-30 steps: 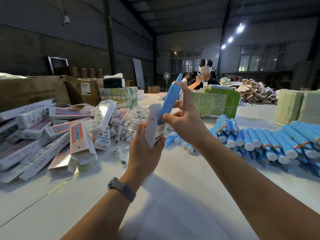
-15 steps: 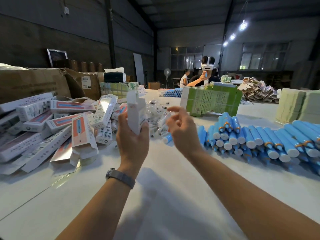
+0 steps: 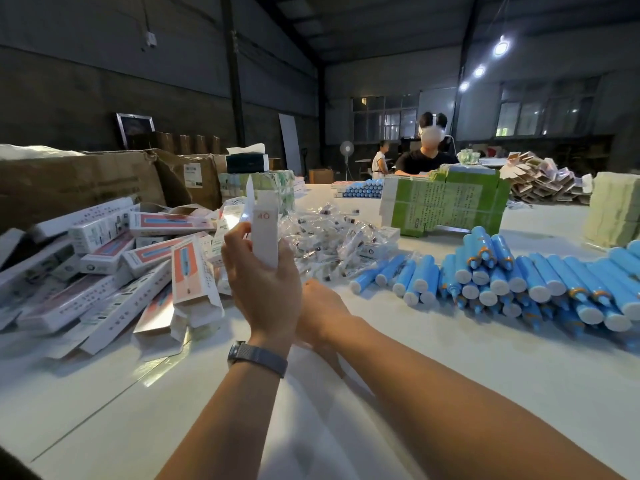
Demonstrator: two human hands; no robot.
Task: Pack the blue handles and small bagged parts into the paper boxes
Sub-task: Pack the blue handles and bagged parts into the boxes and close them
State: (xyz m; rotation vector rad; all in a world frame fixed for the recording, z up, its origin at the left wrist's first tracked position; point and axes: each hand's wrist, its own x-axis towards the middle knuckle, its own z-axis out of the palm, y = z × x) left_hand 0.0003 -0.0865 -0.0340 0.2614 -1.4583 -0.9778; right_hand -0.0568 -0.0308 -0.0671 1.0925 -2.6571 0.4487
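Observation:
My left hand (image 3: pixel 263 292) grips a white paper box (image 3: pixel 265 237) upright above the table, its top flap standing open. No blue handle shows outside this box. My right hand (image 3: pixel 323 306) sits low, just behind and right of my left wrist, its fingers hidden. A heap of blue handles (image 3: pixel 519 278) with white end caps lies to the right. Small clear-bagged parts (image 3: pixel 329 237) are piled behind my hands. Many printed paper boxes (image 3: pixel 104 258) are heaped on the left.
The white table (image 3: pixel 415 393) stretches away from me. Brown cartons (image 3: pixel 69 181) stand at the far left, and green bundled stacks (image 3: pixel 446 202) are beyond the handles. A pale stack (image 3: pixel 613 209) is at the right edge. Another person (image 3: pixel 426 157) works at the far end.
The blue handle that stuck out of the box a second ago is out of sight. My right hand has dropped from beside the box to behind my left wrist.

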